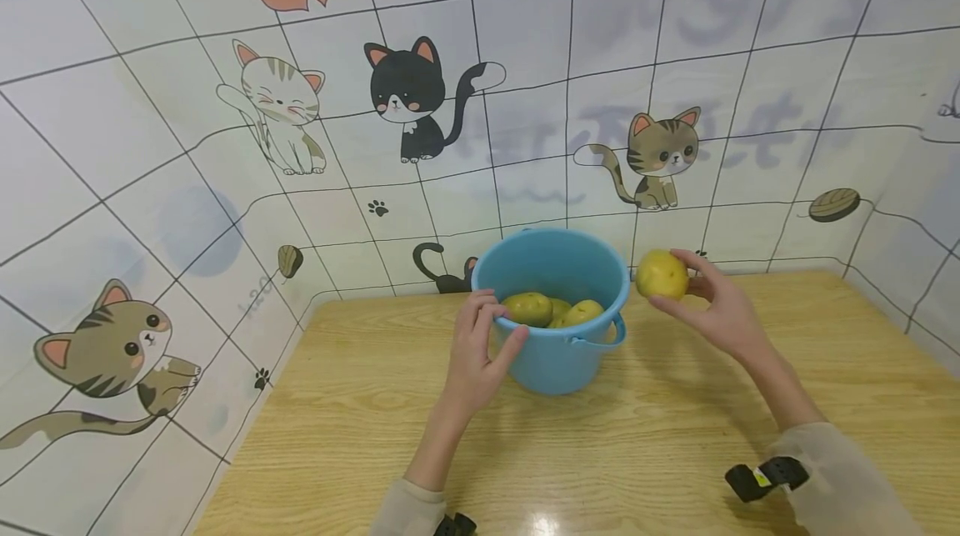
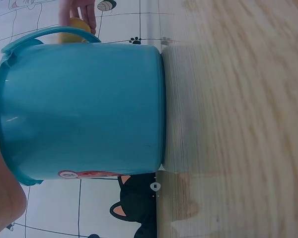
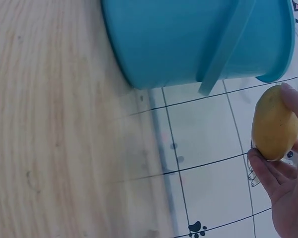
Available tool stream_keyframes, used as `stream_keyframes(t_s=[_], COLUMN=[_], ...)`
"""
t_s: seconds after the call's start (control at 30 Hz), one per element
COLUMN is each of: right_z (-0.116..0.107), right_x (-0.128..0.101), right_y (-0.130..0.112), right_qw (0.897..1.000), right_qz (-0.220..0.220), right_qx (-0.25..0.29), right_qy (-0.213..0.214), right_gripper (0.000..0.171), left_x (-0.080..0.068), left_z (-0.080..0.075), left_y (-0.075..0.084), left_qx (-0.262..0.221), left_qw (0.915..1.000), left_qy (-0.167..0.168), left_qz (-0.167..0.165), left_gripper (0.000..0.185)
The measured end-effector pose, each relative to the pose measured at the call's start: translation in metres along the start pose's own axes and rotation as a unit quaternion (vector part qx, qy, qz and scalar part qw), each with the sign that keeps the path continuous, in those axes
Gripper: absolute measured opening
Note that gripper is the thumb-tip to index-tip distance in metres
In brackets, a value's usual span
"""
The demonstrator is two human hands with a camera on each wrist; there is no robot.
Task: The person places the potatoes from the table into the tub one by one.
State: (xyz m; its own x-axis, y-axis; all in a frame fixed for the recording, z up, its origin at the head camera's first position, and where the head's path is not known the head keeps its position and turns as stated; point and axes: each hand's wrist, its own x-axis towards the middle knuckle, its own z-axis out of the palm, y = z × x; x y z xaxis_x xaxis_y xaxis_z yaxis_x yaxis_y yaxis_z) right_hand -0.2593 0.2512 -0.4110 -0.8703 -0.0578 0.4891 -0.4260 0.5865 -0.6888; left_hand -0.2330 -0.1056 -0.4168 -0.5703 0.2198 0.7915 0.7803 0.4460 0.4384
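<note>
A blue bucket (image 1: 558, 353) stands upright on the wooden table (image 1: 675, 453), close to the tiled wall with cat decals (image 1: 420, 98). Its handle (image 1: 600, 336) hangs down on the near side. Inside lie several yellow-green potatoes (image 1: 528, 308), at least three visible, heaped together below the rim.

The left hand (image 1: 480, 353) grips the bucket's near-left rim: fingers curl over the edge, thumb presses on the outer wall. The left wrist view shows the bucket's side (image 2: 84, 109) filling the frame, base on the table, a black cat decal behind it.

The right hand (image 1: 712, 307) holds one potato (image 1: 662, 274) in the air, just right of the bucket's rim and apart from it. The fingertips (image 3: 293, 96) and thumb are pinched round the potato; the rest of the hand is loosely spread. In the right wrist view the potato (image 3: 274, 124) sits against the wall tiles, the bucket (image 3: 188, 39) above it in frame.

A black strap (image 1: 765, 478) sits on the right wrist, over a pale sleeve (image 1: 840, 478).
</note>
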Motion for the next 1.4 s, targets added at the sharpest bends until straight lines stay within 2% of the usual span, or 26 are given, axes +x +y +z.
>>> stream_keyframes(t_s=[0.17,0.37,0.6,0.83,1.1,1.4], right_z=[-0.003,-0.005,-0.006,-0.001,0.007,0.015], right_x=[0.003,0.008,0.012,0.018,0.022,0.027], right_y=[-0.011,-0.023,-0.041,-0.062,-0.074,-0.081], right_qw=[1.0,0.998,0.997,0.992,0.986,0.985], right_qz=[-0.006,-0.035,-0.057,-0.108,-0.16,-0.171], right_qx=[0.008,0.03,0.045,0.061,0.037,0.009], right_qy=[0.018,0.038,0.04,0.035,0.019,-0.007], right_gripper=[0.077,0.081,0.083,0.085,0.086,0.087], left_x=[0.0,-0.001,-0.002,-0.002,-0.001,0.0], left_z=[0.0,-0.001,-0.001,-0.001,-0.001,-0.001], left_y=[-0.001,0.0,-0.001,-0.001,0.001,0.0], left_qx=[0.002,0.003,0.005,0.007,0.007,0.003], left_qw=[1.0,1.0,0.9999,1.0,1.0,1.0], left_qy=[0.002,-0.002,-0.001,0.001,0.002,-0.003], left_qz=[0.001,-0.008,-0.009,-0.004,-0.003,-0.003], left_gripper=[0.029,0.024,0.025,0.029,0.03,0.028])
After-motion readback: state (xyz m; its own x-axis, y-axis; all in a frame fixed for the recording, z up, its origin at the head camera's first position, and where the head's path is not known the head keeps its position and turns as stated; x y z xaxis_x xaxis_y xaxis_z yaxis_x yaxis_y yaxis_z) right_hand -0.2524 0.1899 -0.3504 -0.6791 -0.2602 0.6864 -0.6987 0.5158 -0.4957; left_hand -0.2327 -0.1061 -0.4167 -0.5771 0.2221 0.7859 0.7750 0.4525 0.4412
